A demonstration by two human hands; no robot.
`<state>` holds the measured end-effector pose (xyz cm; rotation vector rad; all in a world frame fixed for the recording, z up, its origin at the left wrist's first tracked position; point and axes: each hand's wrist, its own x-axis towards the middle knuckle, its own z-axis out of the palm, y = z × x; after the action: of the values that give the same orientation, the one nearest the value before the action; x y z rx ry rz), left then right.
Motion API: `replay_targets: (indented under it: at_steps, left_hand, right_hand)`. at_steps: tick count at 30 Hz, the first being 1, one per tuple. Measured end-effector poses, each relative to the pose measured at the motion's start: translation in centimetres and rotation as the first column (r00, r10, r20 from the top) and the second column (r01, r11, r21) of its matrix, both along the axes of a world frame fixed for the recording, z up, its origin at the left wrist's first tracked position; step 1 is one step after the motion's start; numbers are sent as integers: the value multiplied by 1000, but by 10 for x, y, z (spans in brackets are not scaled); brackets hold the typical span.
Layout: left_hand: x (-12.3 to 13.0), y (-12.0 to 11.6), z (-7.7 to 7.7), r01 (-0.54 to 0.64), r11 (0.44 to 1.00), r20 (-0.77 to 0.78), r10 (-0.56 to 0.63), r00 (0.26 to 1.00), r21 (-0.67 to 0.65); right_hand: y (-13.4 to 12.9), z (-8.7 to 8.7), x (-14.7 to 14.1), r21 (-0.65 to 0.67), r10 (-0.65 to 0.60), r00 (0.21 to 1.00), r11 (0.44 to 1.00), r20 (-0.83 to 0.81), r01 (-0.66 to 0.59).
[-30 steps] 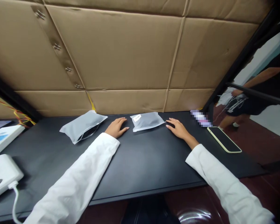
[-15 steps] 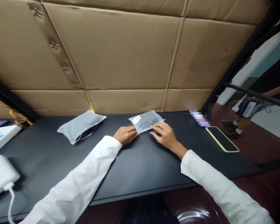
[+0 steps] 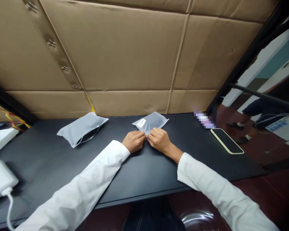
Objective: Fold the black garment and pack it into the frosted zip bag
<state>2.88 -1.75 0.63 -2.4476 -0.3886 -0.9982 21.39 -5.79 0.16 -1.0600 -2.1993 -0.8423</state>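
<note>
A frosted plastic pouch [image 3: 154, 120] with a small white label lies on the black table in front of me. Its near edge is pinched between the fingers of my left hand [image 3: 135, 141] and my right hand [image 3: 159, 140], which sit almost side by side. Both hands are closed, and my fingers cover the strip of the pouch that they grip. Off to the left rests a second, larger frosted pouch [image 3: 80, 127], its mouth gaping toward the right; neither hand touches it.
A phone in a pale case [image 3: 227, 141] lies at the table's right side, near a blurred-out item [image 3: 204, 120]. On the left are a white device with a cable [image 3: 2, 179] and a white box [image 3: 1, 139]. Cardboard [image 3: 120, 51] walls the back. Another person's legs show at right.
My right hand has moved left and closed from loosely spread fingers onto the pouch's near edge. My left hand has shifted slightly right. The pouch now bulges up more.
</note>
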Motion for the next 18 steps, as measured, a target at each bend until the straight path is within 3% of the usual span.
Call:
replay_targets:
  at_steps: [5,12,15,18]
  left_hand:
    - [-7,5,-1,-15,1000,47,16,999,-23]
    - [-30,28,1,-68,993,126,80,989,-93]
    - [-36,36,-1,-88,985,132,108,985,-150]
    - [-38,38,-3,-58,968,162,99,982,-243]
  right_hand:
    - [16,2,34,4,-18,999,1000,37,18]
    - [29,2,110,-62,-199,976,979,-89,194]
    - [27,1,120,-107,-244,958,967,-153,229]
    - [23,2,115,-132,-207,956,974,-206,182]
